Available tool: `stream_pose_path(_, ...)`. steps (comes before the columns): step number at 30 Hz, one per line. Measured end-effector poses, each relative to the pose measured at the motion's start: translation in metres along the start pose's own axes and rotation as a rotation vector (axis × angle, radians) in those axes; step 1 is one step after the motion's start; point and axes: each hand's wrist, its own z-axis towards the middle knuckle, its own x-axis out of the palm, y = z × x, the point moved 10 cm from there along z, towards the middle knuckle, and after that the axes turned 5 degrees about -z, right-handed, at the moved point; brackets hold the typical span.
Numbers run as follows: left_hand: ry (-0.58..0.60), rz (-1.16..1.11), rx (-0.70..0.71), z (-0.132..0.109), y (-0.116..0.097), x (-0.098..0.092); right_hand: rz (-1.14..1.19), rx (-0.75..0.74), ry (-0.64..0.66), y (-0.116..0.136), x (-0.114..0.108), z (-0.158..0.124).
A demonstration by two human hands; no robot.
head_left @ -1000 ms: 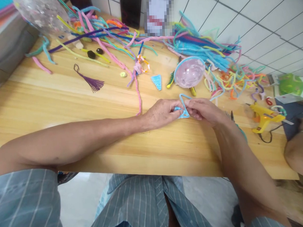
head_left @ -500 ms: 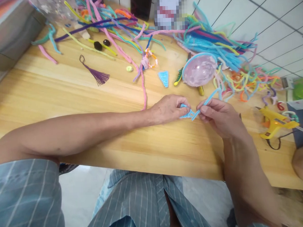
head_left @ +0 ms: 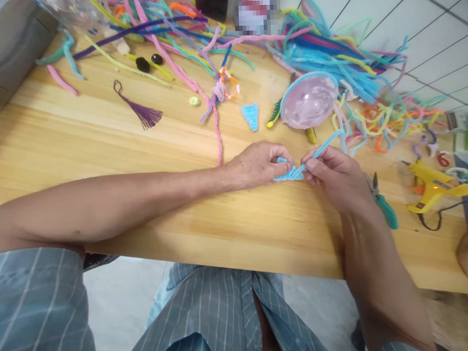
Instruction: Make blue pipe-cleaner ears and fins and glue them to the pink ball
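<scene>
While your left hand [head_left: 253, 166] pinches the ribbed, light-blue fuzzy-wire piece [head_left: 289, 175] just right of the frame's centre, your right hand [head_left: 336, 178] pinches the slim light-blue fuzzy strand [head_left: 328, 142] slanting up from it; even tension should help turns lie snugly.

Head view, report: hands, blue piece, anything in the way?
Left hand pinching blue wound piece. Right hand holding blue strand that meets it. Pliers beside that hand, not between the two.
</scene>
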Motion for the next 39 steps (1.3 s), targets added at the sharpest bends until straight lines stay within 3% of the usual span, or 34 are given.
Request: stream_pose_path(39,0.054,-0.031,0.027,0.001,-0.006,0.003,-0.107,-0.062,-0.155,0.007,-0.001,-0.007)
